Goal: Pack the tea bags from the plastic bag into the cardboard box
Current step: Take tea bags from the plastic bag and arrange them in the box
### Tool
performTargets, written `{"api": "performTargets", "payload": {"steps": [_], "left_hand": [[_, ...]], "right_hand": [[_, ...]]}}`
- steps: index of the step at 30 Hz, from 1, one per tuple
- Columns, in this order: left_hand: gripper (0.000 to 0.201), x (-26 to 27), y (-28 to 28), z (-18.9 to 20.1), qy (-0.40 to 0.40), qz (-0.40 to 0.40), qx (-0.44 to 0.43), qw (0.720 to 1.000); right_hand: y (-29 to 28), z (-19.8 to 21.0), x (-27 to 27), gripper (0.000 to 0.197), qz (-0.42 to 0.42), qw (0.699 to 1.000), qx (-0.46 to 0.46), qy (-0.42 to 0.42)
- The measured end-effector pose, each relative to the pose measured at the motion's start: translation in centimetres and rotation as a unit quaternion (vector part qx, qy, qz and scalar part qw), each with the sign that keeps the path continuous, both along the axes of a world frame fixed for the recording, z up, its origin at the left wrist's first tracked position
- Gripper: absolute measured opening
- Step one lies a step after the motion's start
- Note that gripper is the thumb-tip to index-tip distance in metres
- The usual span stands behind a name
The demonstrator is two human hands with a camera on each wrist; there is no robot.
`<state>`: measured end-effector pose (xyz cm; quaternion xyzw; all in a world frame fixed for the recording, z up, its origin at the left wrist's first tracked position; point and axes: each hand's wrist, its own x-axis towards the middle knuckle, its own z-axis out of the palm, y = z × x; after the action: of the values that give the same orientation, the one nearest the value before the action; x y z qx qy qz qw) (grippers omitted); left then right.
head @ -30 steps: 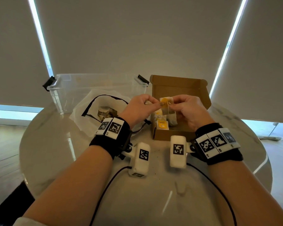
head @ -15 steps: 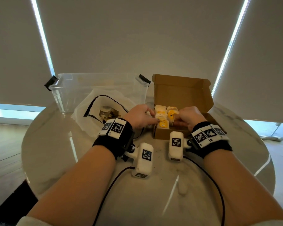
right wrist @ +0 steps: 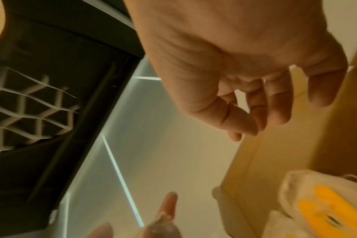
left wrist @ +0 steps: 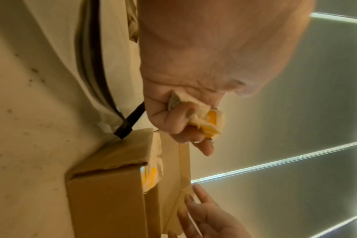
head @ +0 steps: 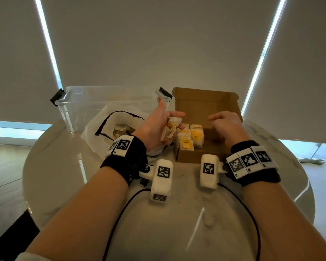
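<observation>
The open cardboard box (head: 188,157) stands on the table with several yellow-labelled tea bags (head: 192,136) upright in its left half. My left hand (head: 164,125) is raised at the box's left edge, its lower fingers curled round a small bunch of tea bags (head: 170,129), index finger and thumb stretched out. The left wrist view shows these bags (left wrist: 208,119) crumpled in that hand (left wrist: 173,122) above the box (left wrist: 106,193). My right hand (head: 224,125) hovers over the box's right half, fingers loosely curled and empty (right wrist: 265,99). The white plastic bag (head: 105,127) lies left, with more tea bags (head: 121,129) inside.
A clear plastic tub (head: 83,102) with black clips stands behind the plastic bag. The box lid (head: 205,102) stands upright at the back. The round marble table (head: 64,176) has bare surface in front of the box, crossed by the wrist-camera cables.
Both hands set a tea bag down into the box, then lifted out. The left hand has turned palm-up with its bunch of bags; the right hand has risen empty.
</observation>
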<state>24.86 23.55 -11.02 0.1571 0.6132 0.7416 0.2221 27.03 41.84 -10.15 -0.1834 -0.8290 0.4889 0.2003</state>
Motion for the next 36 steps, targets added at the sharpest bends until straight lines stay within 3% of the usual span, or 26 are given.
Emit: {"api": "performTargets", "payload": {"steps": [3, 6, 8, 12, 15, 17, 20, 24, 28, 30, 32, 34, 36], "left_hand": [[0.082, 0.2, 0.1, 0.2, 0.004, -0.030, 0.006, 1.000], [0.080, 0.9, 0.4, 0.4, -0.009, -0.060, -0.008, 0.998], [0.076, 1.2, 0.6, 0.5, -0.005, -0.074, -0.006, 0.997], [0.075, 0.7, 1.0, 0.1, 0.002, -0.069, -0.043, 0.997], [0.056, 0.9, 1.1, 0.0, 0.055, -0.027, -0.110, 0.992], [0.039, 0.9, 1.0, -0.1, 0.104, 0.019, -0.135, 0.985], [0.031, 0.5, 0.8, -0.6, 0.142, 0.068, -0.147, 0.976], [0.022, 0.5, 1.0, -0.6, 0.176, 0.099, -0.128, 0.971], [0.017, 0.6, 1.0, -0.4, 0.192, 0.101, -0.097, 0.971], [0.014, 0.7, 1.2, -0.5, 0.204, 0.116, -0.094, 0.968], [0.014, 0.7, 1.4, -0.5, 0.211, 0.146, -0.091, 0.962], [0.017, 0.6, 1.4, -0.4, 0.215, 0.169, -0.092, 0.957], [0.017, 0.6, 1.3, -0.2, 0.230, 0.180, -0.097, 0.952]], "right_hand": [[-0.9, 1.0, 1.7, 0.012, 0.091, 0.994, 0.004, 0.067], [-2.3, 1.5, 3.3, 0.022, 0.259, 0.964, 0.011, 0.048], [-3.1, 1.4, 3.4, 0.023, 0.298, 0.953, 0.025, 0.038], [-3.1, 0.7, 2.8, 0.008, 0.235, 0.971, 0.008, 0.044], [-2.4, 0.5, 2.2, 0.007, 0.194, 0.973, -0.114, 0.041], [-2.0, 0.7, 2.2, 0.013, 0.173, 0.955, -0.234, 0.055], [-2.0, 0.8, 2.3, 0.022, 0.177, 0.915, -0.356, 0.069], [-2.6, 0.9, 2.6, 0.021, 0.189, 0.883, -0.426, 0.064], [-2.9, 1.0, 2.4, 0.025, 0.170, 0.871, -0.456, 0.062], [-2.9, 0.9, 2.3, 0.028, 0.183, 0.868, -0.458, 0.055], [-3.0, 1.0, 2.5, 0.020, 0.211, 0.886, -0.413, 0.022], [-2.8, 0.9, 2.4, 0.016, 0.245, 0.925, -0.288, -0.028], [-2.4, 0.8, 2.3, 0.031, 0.265, 0.948, -0.170, -0.045]]}}
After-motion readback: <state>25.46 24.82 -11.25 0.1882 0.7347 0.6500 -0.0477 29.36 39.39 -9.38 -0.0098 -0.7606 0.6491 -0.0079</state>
